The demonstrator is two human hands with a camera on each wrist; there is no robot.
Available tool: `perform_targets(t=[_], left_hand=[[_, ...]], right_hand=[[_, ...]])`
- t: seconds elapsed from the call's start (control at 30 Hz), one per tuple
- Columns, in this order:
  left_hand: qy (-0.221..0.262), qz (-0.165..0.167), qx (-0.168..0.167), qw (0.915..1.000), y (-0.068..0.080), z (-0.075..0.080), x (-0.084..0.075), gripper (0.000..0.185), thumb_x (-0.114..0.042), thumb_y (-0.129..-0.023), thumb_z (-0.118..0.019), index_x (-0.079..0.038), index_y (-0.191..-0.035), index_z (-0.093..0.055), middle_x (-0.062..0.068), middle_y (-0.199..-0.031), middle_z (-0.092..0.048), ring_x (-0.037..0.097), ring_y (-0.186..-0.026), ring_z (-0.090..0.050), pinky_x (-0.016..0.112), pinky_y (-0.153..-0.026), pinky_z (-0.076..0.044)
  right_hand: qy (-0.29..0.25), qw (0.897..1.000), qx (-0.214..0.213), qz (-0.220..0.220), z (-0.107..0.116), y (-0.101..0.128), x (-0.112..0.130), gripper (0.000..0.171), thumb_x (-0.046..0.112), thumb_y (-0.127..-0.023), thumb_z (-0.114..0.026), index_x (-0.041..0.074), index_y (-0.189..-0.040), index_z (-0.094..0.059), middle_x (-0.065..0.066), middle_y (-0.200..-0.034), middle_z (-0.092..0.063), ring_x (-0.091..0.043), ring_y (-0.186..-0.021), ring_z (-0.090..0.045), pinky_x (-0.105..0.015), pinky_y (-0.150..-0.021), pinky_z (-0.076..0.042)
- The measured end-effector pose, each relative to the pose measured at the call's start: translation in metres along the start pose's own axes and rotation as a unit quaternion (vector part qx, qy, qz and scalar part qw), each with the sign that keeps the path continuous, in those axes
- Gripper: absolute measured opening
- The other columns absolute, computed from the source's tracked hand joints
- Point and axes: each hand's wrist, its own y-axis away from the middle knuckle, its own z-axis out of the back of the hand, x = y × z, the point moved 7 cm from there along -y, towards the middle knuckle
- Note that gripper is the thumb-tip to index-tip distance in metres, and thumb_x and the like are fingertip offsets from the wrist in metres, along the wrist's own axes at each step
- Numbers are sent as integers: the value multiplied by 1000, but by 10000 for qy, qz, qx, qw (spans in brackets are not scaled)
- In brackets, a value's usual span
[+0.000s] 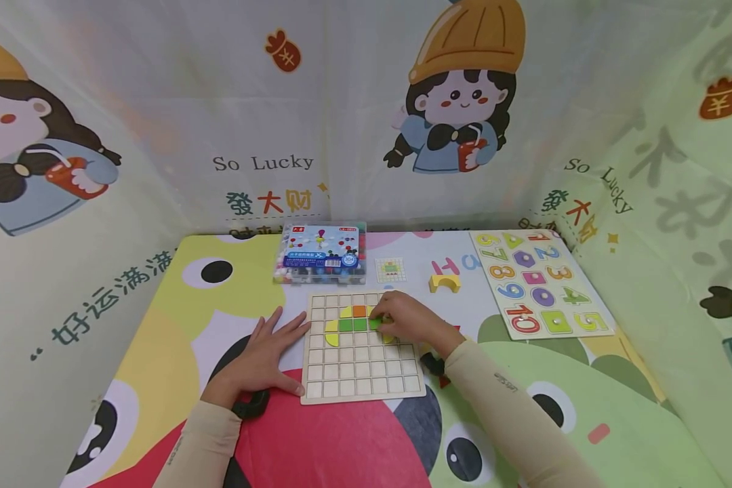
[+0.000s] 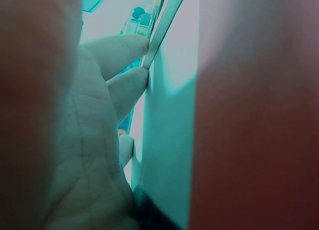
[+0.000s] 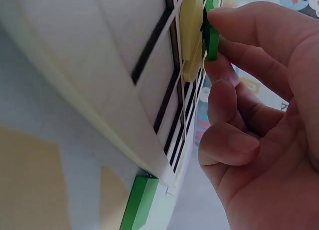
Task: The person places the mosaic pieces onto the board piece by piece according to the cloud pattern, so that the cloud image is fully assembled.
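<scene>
A square wooden grid board (image 1: 362, 369) with rows of small empty cells is laid flat on the cartoon-printed table mat (image 1: 177, 298), roughly mid-table; a few cells in its far half are already filled with a little pattern of yellow curved pieces (image 1: 332, 333), one orange square tile (image 1: 358, 310) and a short row of green ones (image 1: 352, 324).

The left hand (image 1: 267, 358) is spread flat on the mat, fingers straight and relaxed, nothing gripped; its fingertips (image 2: 130, 85) are pressed up against the board's left edge, which is confirmed pretty clearly by the left wrist view.

The right hand (image 1: 405, 316) is rested over the far right part of the pattern; a small flat green tile (image 3: 211, 36) is pinched at its fingertips, held right at the board face beside a pale yellow piece (image 3: 191, 41); whether the tile is fully seated in a cell can't really be told from that close-up, tbh.

Further back, a clear plastic box of coloured pieces with a blue label (image 1: 321, 253) is parked just beyond the board; a small pattern card (image 1: 390, 270) is placed to its right, then a yellow wooden arch block (image 1: 444, 282); a wooden number puzzle board with coloured digits (image 1: 541, 283) is laid at the far right, well apart from the grid.
</scene>
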Motion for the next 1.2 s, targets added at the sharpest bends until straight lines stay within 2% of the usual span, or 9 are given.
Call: perform_targets(t=[0.23,0.6,0.9,1.2], left_hand=[[-39,-28,-22,10000,0,0,1,127,-68,-60,-90,-25,-166,-37,1,-177,-25,45,-165,1,72,-128,3],[-11,16,4,10000,2,1,-1,125,-67,-61,-91,-23,-166,-38,2,-177,-26,45,-165,2,72,-128,3],[4,5,15,10000,2,1,-3,126,-67,-60,-90,-23,-166,-38,2,-177,-26,45,-165,1,72,-128,3],[-2,-11,0,10000,1,1,-2,126,-68,-60,-91,-23,-166,-38,2,-177,-26,45,-165,1,72,-128,3]], right_hand=[[121,9998,-61,153,-1,0,3,24,13,-96,-72,12,-119,-81,-1,-113,-72,-14,-100,-58,-35,-94,-54],[58,9999,-101,35,-4,1,3,23,14,-97,-75,12,-118,-82,-2,-111,-71,-14,-98,-57,-35,-92,-53],[-37,9996,-83,-257,-5,2,0,24,17,-96,-80,12,-119,-81,-1,-114,-73,-15,-103,-59,-37,-99,-55],[-36,9992,-272,-293,1,9,2,22,18,-94,-82,12,-116,-82,-1,-116,-78,-18,-108,-65,-41,-105,-55]])
